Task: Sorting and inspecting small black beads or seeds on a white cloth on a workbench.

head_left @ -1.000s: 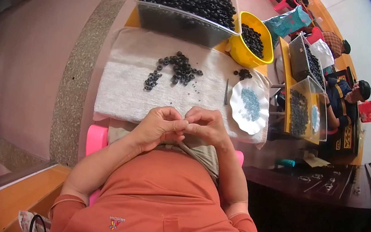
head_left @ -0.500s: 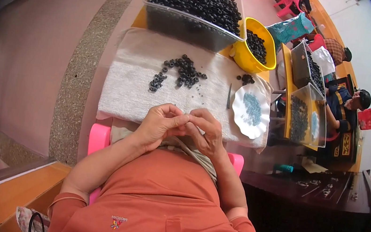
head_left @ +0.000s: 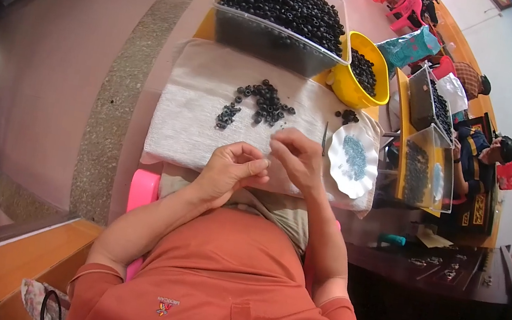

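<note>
My left hand [head_left: 233, 171] is over my lap at the white cloth's near edge, its thumb and forefinger pinched together. Whatever sits in that pinch is too small to name. My right hand [head_left: 300, 161] is raised just to its right, apart from it, with fingertips drawn together over the cloth; their contents cannot be made out. Beyond both hands lies a loose pile of black ring-shaped pieces [head_left: 267, 104], with a smaller cluster of black pieces [head_left: 227, 117] at its left. Right of my right hand, a white scalloped plate [head_left: 336, 165] holds small pale-blue bits.
A thin dark tool [head_left: 324, 138] lies left of the plate. Behind the cloth [head_left: 189, 98] stand a big clear bin [head_left: 266, 38] and a yellow basket [head_left: 350, 93], both holding black pieces. A co-worker [head_left: 476, 155] sits at the right near more clear bins [head_left: 432, 96].
My hands have come apart. My right hand has moved up and away from the left, which keeps its pinch. The whole view has shifted slightly.
</note>
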A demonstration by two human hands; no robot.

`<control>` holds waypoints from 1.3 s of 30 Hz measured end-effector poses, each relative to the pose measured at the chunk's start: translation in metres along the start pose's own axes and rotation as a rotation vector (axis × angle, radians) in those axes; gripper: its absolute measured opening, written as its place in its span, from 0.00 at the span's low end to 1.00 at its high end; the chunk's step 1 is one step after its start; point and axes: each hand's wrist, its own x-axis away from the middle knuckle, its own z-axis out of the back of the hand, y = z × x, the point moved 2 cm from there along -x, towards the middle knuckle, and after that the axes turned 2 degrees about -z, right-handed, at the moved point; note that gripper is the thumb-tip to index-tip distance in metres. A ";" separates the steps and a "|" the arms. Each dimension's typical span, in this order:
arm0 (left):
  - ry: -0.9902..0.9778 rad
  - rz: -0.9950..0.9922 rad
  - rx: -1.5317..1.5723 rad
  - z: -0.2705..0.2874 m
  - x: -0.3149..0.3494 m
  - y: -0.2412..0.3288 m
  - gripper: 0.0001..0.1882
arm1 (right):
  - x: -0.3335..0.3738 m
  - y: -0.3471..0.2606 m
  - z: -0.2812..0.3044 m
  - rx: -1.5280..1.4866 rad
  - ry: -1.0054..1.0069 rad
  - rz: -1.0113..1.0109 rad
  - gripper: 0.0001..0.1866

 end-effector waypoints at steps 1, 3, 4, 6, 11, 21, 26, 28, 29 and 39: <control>-0.016 -0.018 0.003 0.000 0.000 0.000 0.04 | -0.010 0.001 -0.003 -0.002 0.001 0.002 0.06; -0.023 -0.028 -0.009 -0.001 0.001 0.000 0.04 | -0.029 0.008 -0.011 0.165 -0.052 0.086 0.07; -0.036 -0.034 -0.018 -0.002 0.001 0.001 0.04 | -0.038 0.013 -0.017 0.252 -0.071 0.130 0.10; -0.043 -0.050 -0.027 -0.001 0.000 0.000 0.04 | -0.048 0.015 -0.026 0.386 -0.109 0.182 0.11; -0.025 -0.067 -0.033 0.000 0.000 0.004 0.04 | -0.063 0.014 -0.041 0.886 -0.097 0.253 0.11; -0.030 -0.055 -0.023 -0.003 0.001 0.006 0.04 | -0.075 0.004 -0.053 0.908 -0.160 0.340 0.10; -0.020 -0.049 -0.019 -0.003 0.002 0.005 0.04 | -0.079 0.005 -0.054 0.925 -0.243 0.295 0.11; -0.012 -0.047 -0.016 -0.003 0.001 0.006 0.04 | -0.076 0.007 -0.053 0.887 -0.195 0.317 0.11; -0.013 -0.047 -0.016 -0.003 0.001 0.006 0.04 | -0.074 0.008 -0.051 0.850 -0.147 0.337 0.11; 0.020 -0.057 -0.038 -0.003 0.001 0.007 0.05 | -0.052 0.023 -0.024 0.356 -0.079 0.390 0.11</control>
